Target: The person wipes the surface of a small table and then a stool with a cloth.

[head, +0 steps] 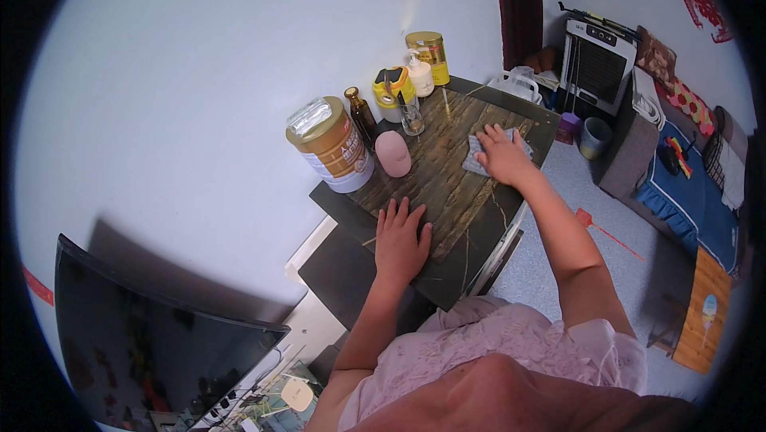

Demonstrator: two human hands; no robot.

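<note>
A grey cloth (477,160) lies flat on the dark, gold-veined top of a cabinet (455,192). My right hand (501,154) presses down on it with spread fingers, near the top's right side. My left hand (402,237) rests palm down on the near left part of the same top, fingers apart and holding nothing. Beyond its fingertips sits a pink rounded case (393,154). Left of that stands a large gold and white can (335,151) with a silvery packet (309,116) on its lid.
Along the wall stand a brown bottle (361,112), a glass (413,120), a yellow and white container (392,94), a pump bottle (421,76) and a gold tin (432,52). A television (155,336) is at lower left. An air cooler (598,64) and a sofa (622,151) stand right.
</note>
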